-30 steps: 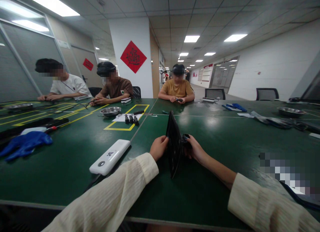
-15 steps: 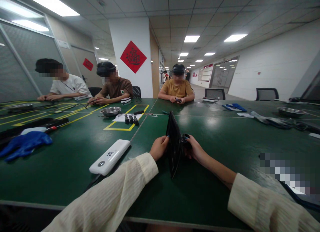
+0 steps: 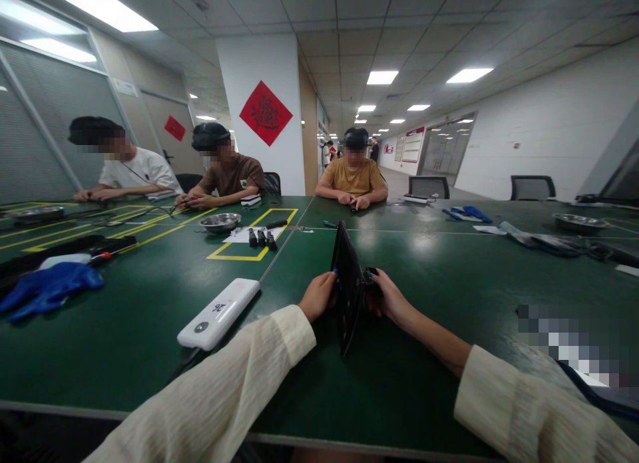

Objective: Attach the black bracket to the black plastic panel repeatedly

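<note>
A flat black panel (image 3: 345, 283) stands on its edge on the green table (image 3: 409, 383), seen nearly edge-on. My left hand (image 3: 316, 295) grips its left face, fingers curled against it. My right hand (image 3: 387, 297) is closed on the panel's right side, around a small dark part there that I cannot make out. Both forearms wear cream ribbed sleeves.
A white power bank (image 3: 218, 313) with a cable lies left of my left arm. Blue gloves (image 3: 44, 287) lie far left. A metal bowl (image 3: 220, 221) and small black parts (image 3: 262, 237) sit inside a yellow taped frame. Three people sit across the table. Another bowl (image 3: 574, 221) is far right.
</note>
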`<act>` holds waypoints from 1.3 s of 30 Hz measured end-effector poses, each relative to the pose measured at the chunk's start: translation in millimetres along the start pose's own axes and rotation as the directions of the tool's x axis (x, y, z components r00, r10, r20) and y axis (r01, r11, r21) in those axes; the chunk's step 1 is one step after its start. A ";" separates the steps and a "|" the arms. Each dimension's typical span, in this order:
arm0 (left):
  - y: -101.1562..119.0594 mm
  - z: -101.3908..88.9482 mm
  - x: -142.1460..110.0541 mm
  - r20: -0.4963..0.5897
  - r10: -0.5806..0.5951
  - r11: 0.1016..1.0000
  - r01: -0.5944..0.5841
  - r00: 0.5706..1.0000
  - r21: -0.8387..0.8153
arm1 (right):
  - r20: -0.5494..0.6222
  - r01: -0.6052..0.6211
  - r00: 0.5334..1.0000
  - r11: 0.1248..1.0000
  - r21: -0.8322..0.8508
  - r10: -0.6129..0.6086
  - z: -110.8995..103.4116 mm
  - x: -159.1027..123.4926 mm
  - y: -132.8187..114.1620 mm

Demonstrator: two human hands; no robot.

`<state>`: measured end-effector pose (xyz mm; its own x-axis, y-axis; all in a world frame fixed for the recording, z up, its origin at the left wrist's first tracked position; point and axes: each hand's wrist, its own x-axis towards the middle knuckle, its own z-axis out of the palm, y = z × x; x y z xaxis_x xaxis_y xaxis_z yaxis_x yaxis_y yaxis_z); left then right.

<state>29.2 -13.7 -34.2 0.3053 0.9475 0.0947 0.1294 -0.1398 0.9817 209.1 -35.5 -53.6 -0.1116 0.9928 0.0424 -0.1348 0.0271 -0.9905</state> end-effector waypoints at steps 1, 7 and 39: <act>0.4 0.2 0.1 0.005 -0.007 1.000 0.007 1.000 -0.012 | 0.003 0.000 1.000 1.000 0.001 0.000 -0.2 -0.2 0.1; 3.2 0.0 0.8 0.016 -0.033 0.999 0.032 0.999 0.007 | 0.004 -0.003 1.000 1.000 0.013 0.003 -1.0 -0.4 0.3; 2.9 -2.6 -1.9 -0.021 0.075 0.981 -0.070 0.997 0.181 | -0.001 -0.007 1.000 1.000 0.002 0.007 1.6 -2.7 -3.6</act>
<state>26.5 -15.2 -31.1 0.2940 0.9402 0.1719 0.2758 -0.2556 0.9266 208.4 -38.4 -50.0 -0.1113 0.9931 0.0357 -0.1357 0.0204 -0.9905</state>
